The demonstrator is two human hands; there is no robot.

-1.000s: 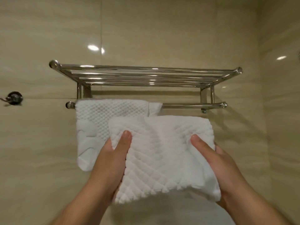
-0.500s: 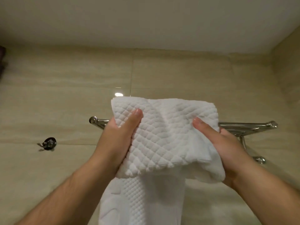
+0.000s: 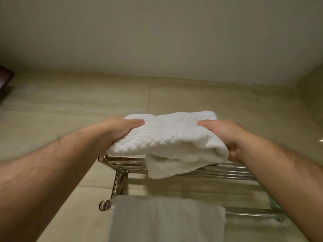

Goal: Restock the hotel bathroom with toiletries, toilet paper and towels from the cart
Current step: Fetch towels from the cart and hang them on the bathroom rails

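here the folded towel [image 3: 167,137] sits between both hands' grip above the rack [image 3: 129,165].

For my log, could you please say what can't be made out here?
Head view only.
Whether the folded towel rests on the rack yet: the towel hides the contact.
Fingers of the left hand and right hand: mostly under the towel.
Hanging towel: blurred, bottom cut by the frame edge.
Dark thing at the left edge: cut off.

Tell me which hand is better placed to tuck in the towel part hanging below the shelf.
Probably the right hand: the hanging part of the towel lies nearer it than the left hand.
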